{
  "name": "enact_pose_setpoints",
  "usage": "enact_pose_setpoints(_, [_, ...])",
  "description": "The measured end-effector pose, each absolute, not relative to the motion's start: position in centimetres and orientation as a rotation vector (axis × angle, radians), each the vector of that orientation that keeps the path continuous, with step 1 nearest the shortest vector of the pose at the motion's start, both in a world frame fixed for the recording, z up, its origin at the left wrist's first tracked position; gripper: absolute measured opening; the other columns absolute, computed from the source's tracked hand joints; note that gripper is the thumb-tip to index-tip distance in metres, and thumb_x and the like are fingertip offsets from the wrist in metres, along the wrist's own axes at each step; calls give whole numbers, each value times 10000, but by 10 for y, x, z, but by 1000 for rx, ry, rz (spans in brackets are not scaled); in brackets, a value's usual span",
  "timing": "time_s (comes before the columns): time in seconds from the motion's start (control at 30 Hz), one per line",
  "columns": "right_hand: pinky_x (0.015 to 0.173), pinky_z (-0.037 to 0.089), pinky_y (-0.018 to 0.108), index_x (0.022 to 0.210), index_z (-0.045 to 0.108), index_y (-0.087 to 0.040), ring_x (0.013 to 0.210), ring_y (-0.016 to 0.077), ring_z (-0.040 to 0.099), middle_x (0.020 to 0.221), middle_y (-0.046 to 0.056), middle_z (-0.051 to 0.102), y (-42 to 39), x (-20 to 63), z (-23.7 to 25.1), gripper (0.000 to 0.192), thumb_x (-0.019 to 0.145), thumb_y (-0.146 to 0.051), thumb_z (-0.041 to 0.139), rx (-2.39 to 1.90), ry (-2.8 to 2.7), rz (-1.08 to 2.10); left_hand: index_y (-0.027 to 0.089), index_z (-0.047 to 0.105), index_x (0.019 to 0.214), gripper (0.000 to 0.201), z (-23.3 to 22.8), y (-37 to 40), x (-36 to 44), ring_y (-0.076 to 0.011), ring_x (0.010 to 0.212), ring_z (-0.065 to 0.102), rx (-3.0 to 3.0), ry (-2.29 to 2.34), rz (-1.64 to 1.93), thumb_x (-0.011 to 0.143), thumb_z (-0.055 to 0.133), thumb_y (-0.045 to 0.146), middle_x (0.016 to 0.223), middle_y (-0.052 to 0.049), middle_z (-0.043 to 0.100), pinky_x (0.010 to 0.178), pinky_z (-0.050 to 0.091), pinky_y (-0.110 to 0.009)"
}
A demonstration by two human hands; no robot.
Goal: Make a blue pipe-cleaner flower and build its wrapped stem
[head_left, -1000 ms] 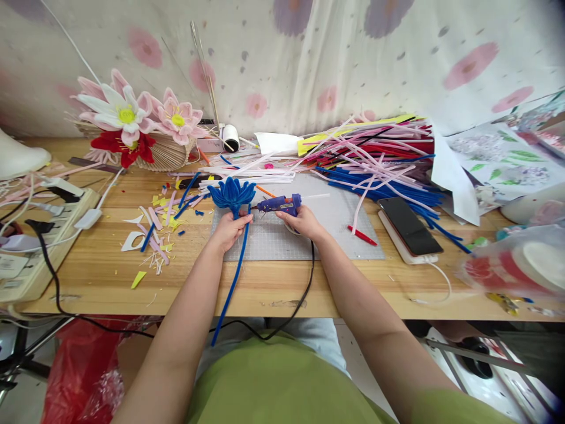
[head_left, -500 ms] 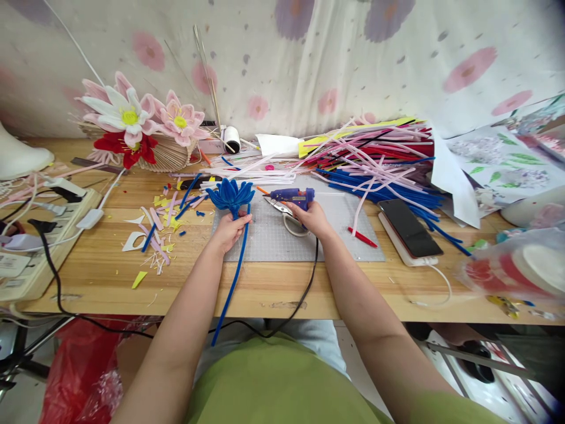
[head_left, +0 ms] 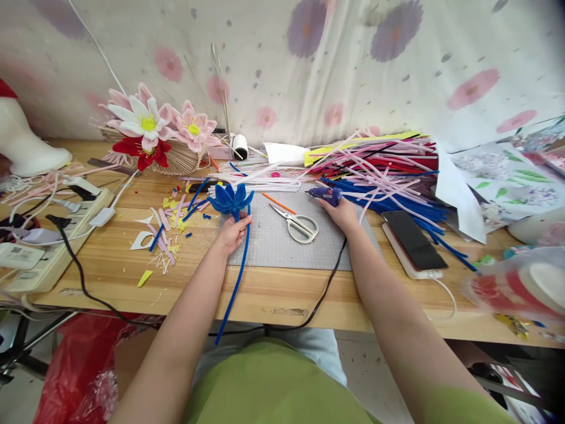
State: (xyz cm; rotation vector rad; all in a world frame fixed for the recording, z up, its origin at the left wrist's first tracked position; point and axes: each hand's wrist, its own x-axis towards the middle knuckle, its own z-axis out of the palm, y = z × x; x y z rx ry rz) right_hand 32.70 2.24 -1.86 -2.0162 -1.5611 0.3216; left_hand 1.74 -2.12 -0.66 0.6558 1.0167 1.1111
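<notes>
My left hand (head_left: 231, 232) grips the stem of a blue pipe-cleaner flower (head_left: 231, 199), whose long blue stem runs down past the table's front edge. My right hand (head_left: 343, 213) holds a small purple glue gun (head_left: 325, 194) low over the far right corner of the grey cutting mat (head_left: 273, 247), beside the pile of pipe cleaners (head_left: 379, 168). Its black cord trails across the mat and over the table edge. White-handled scissors (head_left: 296, 223) lie on the mat between my hands.
Pink, white and red finished flowers (head_left: 152, 126) stand at the back left. A power strip (head_left: 48, 235) with plugs sits at the left. Cut scraps (head_left: 161, 227) litter the wood left of the mat. A phone (head_left: 412, 238) lies right of the mat.
My right hand has carried the glue gun away from the flower to the right, toward the pipe-cleaner pile, uncovering the scissors. My left hand has kept hold of the flower.
</notes>
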Motion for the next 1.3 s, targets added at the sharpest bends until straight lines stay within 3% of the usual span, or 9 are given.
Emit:
enact_pose_setpoints(0.27, [674,403,339,871,592,-136,796,250,569,847,143,632,12,333,-14,540,687,-636,506,-1983,-1726,246,152,502,744,333,-10,-20,17,19,337,282,659,1028,1119,547,755,242,585,26,580,322,134,-123])
enact_pose_setpoints(0.4, [740,388,339,876,547,-159,872,237,527,890,113,604,-9,335,-5,480,687,-600,531,-1893,-1721,11,152,501,749,327,-9,-21,18,23,331,267,661,1029,1129,554,749,241,588,25,589,324,132,-124])
enact_pose_setpoints(0.5, [699,383,326,830,517,-188,828,221,529,820,78,592,-28,324,3,366,727,-539,512,-2017,-1529,-105,149,498,750,339,-9,-22,19,24,336,270,688,986,1135,543,753,235,592,17,599,326,123,-122])
enact_pose_setpoints(0.67, [596,376,283,657,481,-206,613,149,529,625,13,578,-42,261,8,252,738,-439,532,-1897,-1682,460,146,511,762,339,-8,-23,20,26,340,252,718,963,1123,538,753,226,596,14,599,326,106,-127])
enact_pose_setpoints(0.8, [545,435,244,768,468,-203,577,107,563,674,-14,625,-36,192,4,240,685,-377,610,-1345,-1546,1401,146,508,758,320,-7,-25,20,31,339,256,720,952,1154,553,744,215,600,23,587,326,103,-130])
enact_pose_setpoints(0.87, [526,456,228,793,437,-203,539,93,564,604,-49,607,-34,164,2,313,620,-310,674,-1199,-1379,1644,151,499,754,327,-7,-26,20,30,331,266,712,948,1155,551,746,219,582,41,566,325,108,-134])
enact_pose_setpoints(1.1, [427,406,177,709,465,-181,433,51,468,494,-84,501,-33,137,0,201,599,-146,630,-1251,-1062,1730,143,510,738,308,-3,-29,22,13,376,324,729,930,1173,563,749,229,544,69,453,341,140,-131])
enact_pose_setpoints(1.2, [429,410,177,719,507,-177,480,46,460,572,-69,482,-28,156,11,155,612,-206,617,-1159,-1006,1680,129,533,765,275,-1,-30,24,9,411,318,727,891,1172,587,724,214,586,53,438,340,135,-115])
enact_pose_setpoints(1.3, [348,262,152,771,508,-198,446,35,393,594,-69,438,-19,186,31,233,614,-318,632,-1075,-1003,1547,127,521,772,214,2,-29,22,4,407,289,615,845,1136,623,656,202,596,50,401,333,118,-106])
